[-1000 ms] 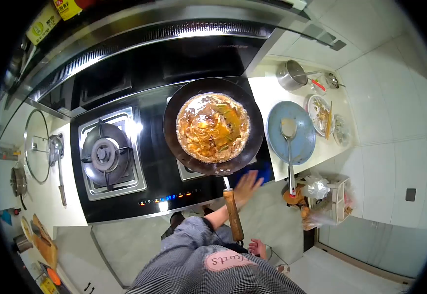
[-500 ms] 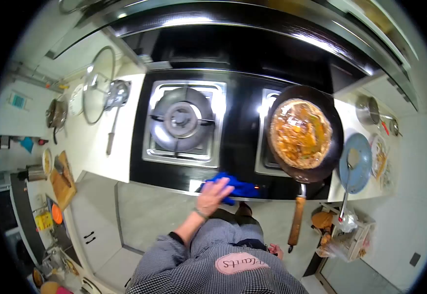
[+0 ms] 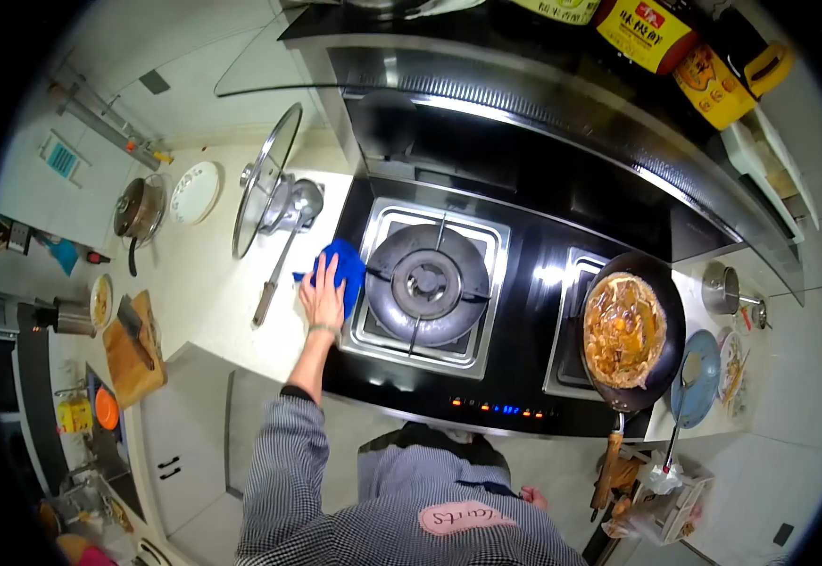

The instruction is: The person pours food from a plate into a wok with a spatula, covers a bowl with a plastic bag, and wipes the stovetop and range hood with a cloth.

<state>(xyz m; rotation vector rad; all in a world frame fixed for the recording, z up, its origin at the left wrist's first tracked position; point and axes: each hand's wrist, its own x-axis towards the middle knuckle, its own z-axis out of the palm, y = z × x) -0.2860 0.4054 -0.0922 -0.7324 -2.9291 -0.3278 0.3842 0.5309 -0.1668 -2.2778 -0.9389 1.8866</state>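
My left hand (image 3: 322,300) presses down on a crumpled blue cloth (image 3: 346,267), its fingers curved over it. The cloth lies at the left edge of the black gas stove (image 3: 411,385), where the white counter meets it. Just right of it is the left burner (image 3: 427,281) with its steel drip tray. My right hand (image 3: 533,497) hangs low by my right side, partly hidden by the apron; its fingers are too small to read. On the right burner stands a dark frying pan (image 3: 679,321) with a wooden handle, holding browned food in sauce (image 3: 625,330).
Left counter: a ladle (image 3: 283,269), a glass lid (image 3: 267,179), a white plate (image 3: 195,192), a small pot (image 3: 137,209) and a cutting board (image 3: 135,363) with a knife (image 3: 133,325). Right counter: a blue pan (image 3: 700,377) and a steel pot (image 3: 720,288). Bottles (image 3: 649,36) stand on the hood.
My left hand and the blue cloth have moved from the stove's front edge to its left edge. The view has shifted, now showing bottles on the hood and the lit control panel.
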